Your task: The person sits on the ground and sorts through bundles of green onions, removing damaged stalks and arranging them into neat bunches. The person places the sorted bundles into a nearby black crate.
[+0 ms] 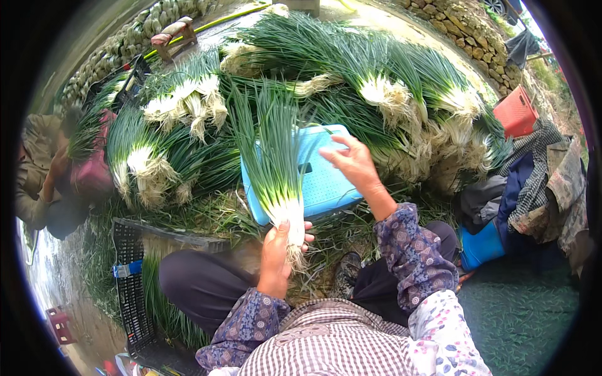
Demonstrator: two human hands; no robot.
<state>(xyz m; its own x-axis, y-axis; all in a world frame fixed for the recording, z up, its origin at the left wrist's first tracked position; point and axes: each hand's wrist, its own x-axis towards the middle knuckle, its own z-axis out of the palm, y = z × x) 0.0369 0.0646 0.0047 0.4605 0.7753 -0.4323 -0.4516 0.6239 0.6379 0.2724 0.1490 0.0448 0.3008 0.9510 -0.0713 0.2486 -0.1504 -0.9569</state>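
My left hand [277, 256] grips a bunch of green onions [286, 202] around its white stems, just above the roots. The green leaves fan upward, lying over a light blue plastic stool or upturned basket [331, 176] with small holes and a dark slot. To the right of the leaves, my right hand [350, 157] is raised above the blue surface, its fingers apart and nothing held in them. Behind the blue surface, large piles of green onions [385, 89] lie with their roots facing me.
A black plastic crate [134, 301] holding green onions stands by my left knee. Another person [42, 169] sits at the far left. Clothes [531, 174] and a blue container [482, 246] are on the right. A red basket [516, 113] and stone wall [451, 30] lie beyond.
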